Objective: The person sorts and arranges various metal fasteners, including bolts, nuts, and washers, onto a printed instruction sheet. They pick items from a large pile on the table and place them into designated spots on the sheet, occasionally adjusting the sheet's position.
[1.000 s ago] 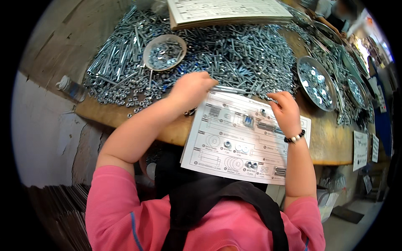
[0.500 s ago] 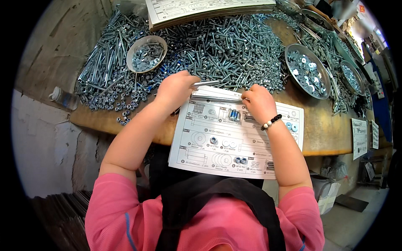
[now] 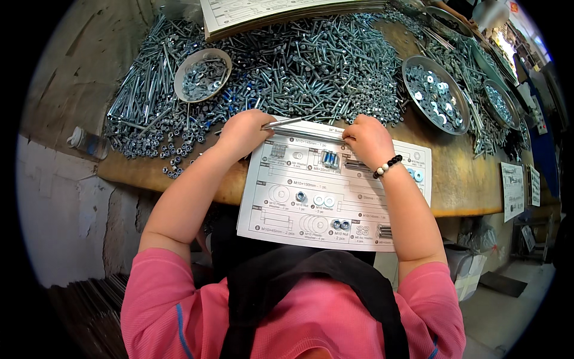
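A printed white sheet [image 3: 281, 172] with outline drawings of hardware lies at the table's front edge, overhanging it. At its upper left corner my left hand [image 3: 244, 133] is closed around a long silver bolt [image 3: 286, 122] that sticks out to the right. A second long metal rod [image 3: 308, 133] spans the sheet's top, and the closed fingers of my right hand [image 3: 369, 141] pinch its right end. Lower on the sheet sit blue-tipped bolts [image 3: 330, 158], a nut [image 3: 300, 196], two pale washers [image 3: 324, 201], a pair of nuts [image 3: 341, 225] and short bolts [image 3: 384, 231].
Beyond the sheet spreads a heap of loose bolts [image 3: 299, 66], with nuts [image 3: 173, 152] at its left front. A small bowl [image 3: 203, 75] of washers rests on it. To the right stands a metal bowl [image 3: 436, 96] of washers. A stack of printed sheets [image 3: 287, 12] lies at the back.
The picture has shifted slightly. My left hand has come down a little with its bolt, close above the sheet's top edge. My right hand keeps its place on the rod.
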Tool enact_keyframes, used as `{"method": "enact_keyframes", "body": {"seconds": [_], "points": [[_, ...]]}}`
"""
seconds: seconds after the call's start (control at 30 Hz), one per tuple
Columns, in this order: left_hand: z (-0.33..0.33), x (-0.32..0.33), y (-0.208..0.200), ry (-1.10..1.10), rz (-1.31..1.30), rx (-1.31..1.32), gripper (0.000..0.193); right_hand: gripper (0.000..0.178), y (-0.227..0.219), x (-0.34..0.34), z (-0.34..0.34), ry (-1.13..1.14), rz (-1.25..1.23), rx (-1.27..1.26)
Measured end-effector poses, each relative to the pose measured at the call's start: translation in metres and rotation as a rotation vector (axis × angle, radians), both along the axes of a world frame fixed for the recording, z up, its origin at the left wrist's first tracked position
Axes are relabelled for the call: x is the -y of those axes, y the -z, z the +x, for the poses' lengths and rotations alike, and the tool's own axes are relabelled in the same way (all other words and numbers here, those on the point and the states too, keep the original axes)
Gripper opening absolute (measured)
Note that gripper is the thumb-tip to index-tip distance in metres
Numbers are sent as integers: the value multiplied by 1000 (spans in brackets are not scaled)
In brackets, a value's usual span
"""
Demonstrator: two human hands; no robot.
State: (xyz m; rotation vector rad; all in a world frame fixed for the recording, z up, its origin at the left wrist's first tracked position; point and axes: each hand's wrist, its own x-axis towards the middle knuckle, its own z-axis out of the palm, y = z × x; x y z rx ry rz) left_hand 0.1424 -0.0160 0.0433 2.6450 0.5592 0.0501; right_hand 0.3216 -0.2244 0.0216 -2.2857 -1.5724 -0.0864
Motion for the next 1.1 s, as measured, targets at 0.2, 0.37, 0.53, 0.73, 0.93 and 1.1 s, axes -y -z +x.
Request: {"method": "enact_keyframes", "body": {"seconds": [0.2,0.37,0.53,0.73,0.93,1.1], "points": [[-1,-2,3,15,0,11,21,4,-7,3,3,20,-55,-50],[-1,-1,-1,7,18,-2,22,9,-12,19,8,83,-79,-86],[0,-1,-3,-3,-13,-11,22,13,-6,20,4,87,-89,-88],[-2,15,-21,-19,36,81,23,21,-27,25,-11,37,151,-152],[14,76,-39,343,-3,266,17,25,-64,33,-52,-184,318,-60],[18,104,-37,414,99,207,15,14,-67,90,-37,-64,142,-38]]}}
